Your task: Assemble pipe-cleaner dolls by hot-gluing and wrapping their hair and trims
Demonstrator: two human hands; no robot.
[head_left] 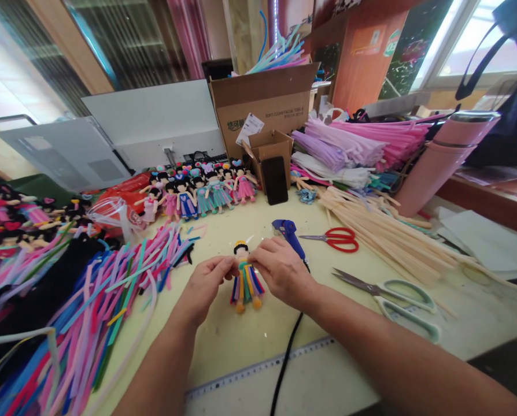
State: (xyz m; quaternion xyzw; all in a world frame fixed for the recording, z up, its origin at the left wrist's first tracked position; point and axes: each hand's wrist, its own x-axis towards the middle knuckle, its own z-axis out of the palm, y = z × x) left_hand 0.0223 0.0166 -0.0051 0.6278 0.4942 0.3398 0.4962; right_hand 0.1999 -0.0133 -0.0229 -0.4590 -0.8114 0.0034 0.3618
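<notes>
A small pipe-cleaner doll [243,280] with black hair, a yellow headband and a striped skirt of several colours is held over the table between my two hands. My left hand [207,283] pinches its arm on the left side, thumb and fingertips together. On the other side, my right hand [284,268] pinches the doll near its arm, fingers curled. The doll's orange feet point down toward me. Just behind my right hand lies a blue glue gun [290,232], partly hidden by it.
Red scissors [340,239] and green-white scissors [388,294] lie to the right, near beige pipe cleaners [380,237]. Colourful pipe cleaners [98,306] cover the left. Finished dolls [206,190] and a phone [274,180] stand behind. A black cable [287,364] crosses the ruler [258,370] in front.
</notes>
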